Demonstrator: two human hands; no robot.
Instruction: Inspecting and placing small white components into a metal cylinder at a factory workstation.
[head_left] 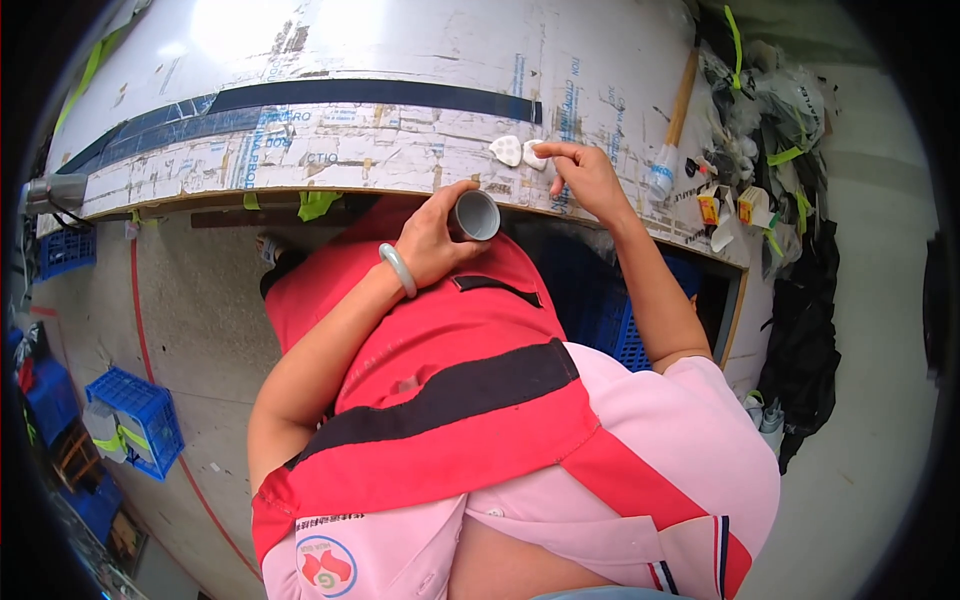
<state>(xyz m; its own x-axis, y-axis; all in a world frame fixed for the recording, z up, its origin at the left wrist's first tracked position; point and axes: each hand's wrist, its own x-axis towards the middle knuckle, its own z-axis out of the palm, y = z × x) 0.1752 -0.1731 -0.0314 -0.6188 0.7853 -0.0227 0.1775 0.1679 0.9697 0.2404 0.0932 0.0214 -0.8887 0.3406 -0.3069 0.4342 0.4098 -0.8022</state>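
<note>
My left hand (pixel 432 240) is wrapped round a grey cup-like cylinder (pixel 476 217), its open round mouth facing up, just off the table's near edge. Over the tabletop, my right hand (pixel 588 178) has its index finger stretched out and its thumb apart, with nothing gripped. That fingertip reaches a small white rounded piece (pixel 533 156). Right beside it on the left lies a second white piece (pixel 506 150), roughly heart-shaped with faint dots. Both pieces lie flat on the worn white table (pixel 400 170).
A long dark strip (pixel 380 94) lies across the table. To the right are a wooden-handled brush-like tool (pixel 680 100), small yellow-and-white boxes (pixel 709 207) and clear plastic bags (pixel 795 110). A blue crate (pixel 150 415) stands on the floor at left.
</note>
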